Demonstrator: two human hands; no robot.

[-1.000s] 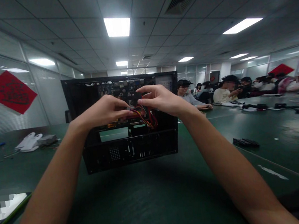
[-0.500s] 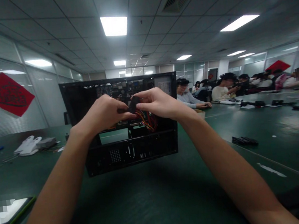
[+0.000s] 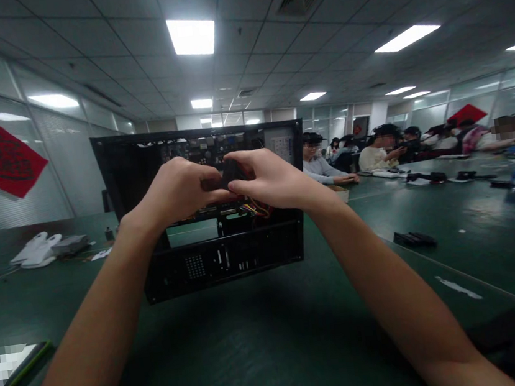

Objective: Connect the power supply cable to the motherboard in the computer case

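Note:
A black computer case (image 3: 228, 256) stands open-sided on the green table, tilted slightly, its circuit board (image 3: 196, 150) showing at the top inside. In front of the opening, my left hand (image 3: 181, 186) pinches a black cable connector (image 3: 231, 174) from the left. My right hand (image 3: 268, 179) grips the same connector from the right, thumb and fingers closed round it. Red, yellow and black wires (image 3: 257, 208) hang below my right hand inside the case. The connector's far side is hidden by my fingers.
A grey box (image 3: 70, 245) and white items (image 3: 39, 250) lie on the table to the left. A tablet-like device (image 3: 14, 376) is at the near left. Black parts (image 3: 415, 239) lie to the right. Several people sit farther back, one person (image 3: 324, 163) just beyond the case.
The view has shifted slightly, so most things sit a little farther left and higher. Both hands stay on the connector, which has turned; fewer of the coloured wires show now.

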